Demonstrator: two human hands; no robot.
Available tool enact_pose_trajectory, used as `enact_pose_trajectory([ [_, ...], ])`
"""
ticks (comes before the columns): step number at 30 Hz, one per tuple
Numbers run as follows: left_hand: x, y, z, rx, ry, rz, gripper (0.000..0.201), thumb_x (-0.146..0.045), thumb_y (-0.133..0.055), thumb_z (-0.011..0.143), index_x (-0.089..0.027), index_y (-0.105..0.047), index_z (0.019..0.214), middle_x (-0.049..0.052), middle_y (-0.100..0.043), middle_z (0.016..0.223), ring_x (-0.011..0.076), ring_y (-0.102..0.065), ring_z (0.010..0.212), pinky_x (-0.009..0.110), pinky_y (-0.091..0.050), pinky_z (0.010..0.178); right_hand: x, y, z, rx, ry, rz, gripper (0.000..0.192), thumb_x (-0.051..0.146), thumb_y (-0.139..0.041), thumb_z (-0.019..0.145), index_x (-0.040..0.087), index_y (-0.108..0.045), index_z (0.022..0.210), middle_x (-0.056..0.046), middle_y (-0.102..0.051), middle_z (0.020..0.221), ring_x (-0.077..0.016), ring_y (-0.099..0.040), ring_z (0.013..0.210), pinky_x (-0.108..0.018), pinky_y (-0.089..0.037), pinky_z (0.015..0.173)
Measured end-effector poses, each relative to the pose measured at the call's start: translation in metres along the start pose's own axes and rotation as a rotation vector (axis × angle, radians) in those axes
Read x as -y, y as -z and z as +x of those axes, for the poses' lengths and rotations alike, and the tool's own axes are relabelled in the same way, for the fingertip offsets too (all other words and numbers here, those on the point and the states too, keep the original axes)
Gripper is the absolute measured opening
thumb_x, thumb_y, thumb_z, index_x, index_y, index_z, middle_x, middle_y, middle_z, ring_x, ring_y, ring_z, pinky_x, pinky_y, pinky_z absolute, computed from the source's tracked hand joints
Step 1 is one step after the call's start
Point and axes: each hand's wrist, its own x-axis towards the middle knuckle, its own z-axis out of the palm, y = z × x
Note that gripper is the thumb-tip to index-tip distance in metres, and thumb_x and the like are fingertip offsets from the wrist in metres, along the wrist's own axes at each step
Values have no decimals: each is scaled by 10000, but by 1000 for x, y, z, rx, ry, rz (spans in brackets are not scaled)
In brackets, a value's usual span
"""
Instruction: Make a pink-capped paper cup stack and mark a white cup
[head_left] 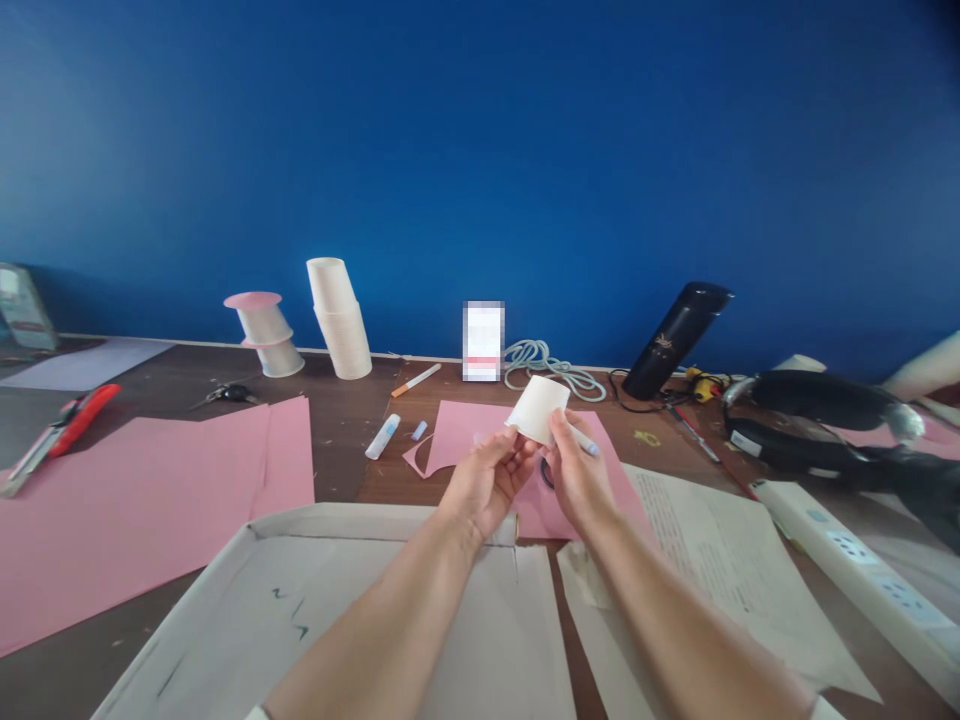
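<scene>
Head view shows your left hand (487, 480) and right hand (577, 475) both pinched on a small white paper cup (538, 408), raised above the pink paper sheet (480, 430), with its body standing up past your fingertips and away from you. Your right hand also clamps a white pen (583, 438) against the cup's near edge. I judge the cup light and thin-walled, easily crushed, so hold it gently by the rim.
</scene>
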Motion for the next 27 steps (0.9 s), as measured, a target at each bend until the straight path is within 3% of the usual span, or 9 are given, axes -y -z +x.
enact_pose_trajectory([
  [5, 4, -1, 0, 23, 5, 51, 101, -178, -696, 743, -94, -677, 794, 66, -687, 763, 99, -645, 720, 184, -536, 705, 4, 1, 0, 5, -117, 5, 478, 593, -570, 762, 193, -576, 1023, -38, -666, 838, -174, -629, 704, -282, -501, 587],
  [9, 4, -2, 1, 0, -22, 47, 86, -159, -710, 725, -93, -676, 768, 50, -679, 732, 91, -640, 702, 179, -534, 711, 5, 0, 3, -68, -96, -71, 415, 533, -557, 804, 200, -538, 1051, -50, -659, 907, -183, -636, 761, -299, -515, 621],
  [13, 3, 0, 4, -78, -77, 3, 45, -136, -694, 732, -102, -668, 745, 28, -662, 719, 86, -639, 701, 177, -533, 685, 9, 0, 2, -213, 171, -80, 334, 434, -516, 868, 200, -474, 1102, -48, -644, 923, -171, -636, 821, -331, -520, 730],
  [16, 3, 3, 7, -90, -105, -5, 30, -126, -679, 741, -101, -662, 743, 23, -653, 710, 81, -635, 701, 181, -526, 696, 17, -1, -5, -138, 359, -171, 275, 369, -428, 924, 194, -498, 1125, -33, -623, 846, -154, -618, 783, -321, -510, 728],
  [20, 5, 6, 9, -61, -135, 11, 55, -138, -689, 733, -99, -663, 763, 25, -658, 725, 81, -631, 712, 184, -508, 721, 26, -3, -16, 44, 526, -370, 233, 299, -442, 920, 193, -590, 1066, -75, -625, 959, -178, -604, 860, -331, -494, 760],
  [27, 5, 6, 9, -22, -147, 47, 104, -175, -705, 725, -109, -671, 798, 32, -668, 765, 81, -616, 723, 193, -481, 747, 28, -3, -17, 71, 635, -526, 154, 220, -505, 883, 199, -599, 1003, -57, -650, 912, -180, -612, 838, -329, -500, 757],
])
